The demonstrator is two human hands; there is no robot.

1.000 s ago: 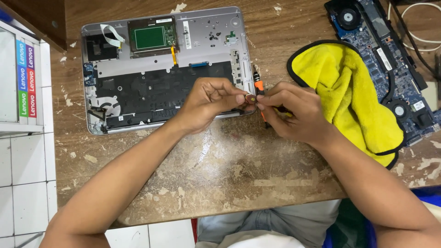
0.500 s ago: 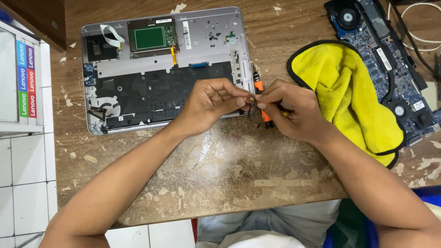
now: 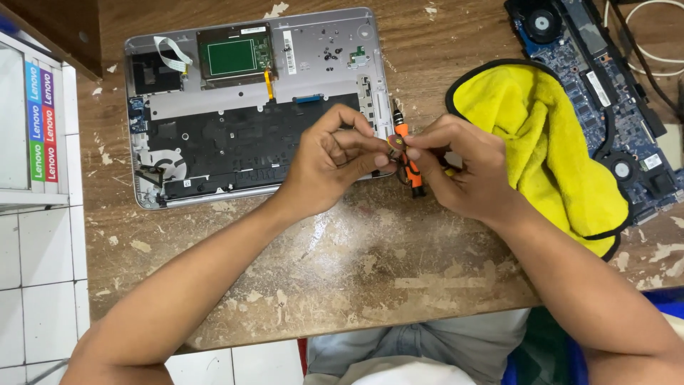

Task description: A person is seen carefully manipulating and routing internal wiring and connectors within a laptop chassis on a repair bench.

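Orange screwdriver [image 3: 407, 158] lies by the opened laptop base [image 3: 313, 57], under both hands. Left hand [image 3: 329, 162] and right hand [image 3: 462, 171] pinch a small round part [image 3: 394, 145] between fingertips; separating it probably needs gentle, steady force.

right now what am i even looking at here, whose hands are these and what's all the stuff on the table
The one view comes from a camera worn on a person's head, looking down at their own bare hands over a worn wooden table. The left hand and right hand meet around a small round part; what it is cannot be told. An orange screwdriver lies under the right hand. An opened laptop shell, a yellow cloth and a bare circuit board lie around them.
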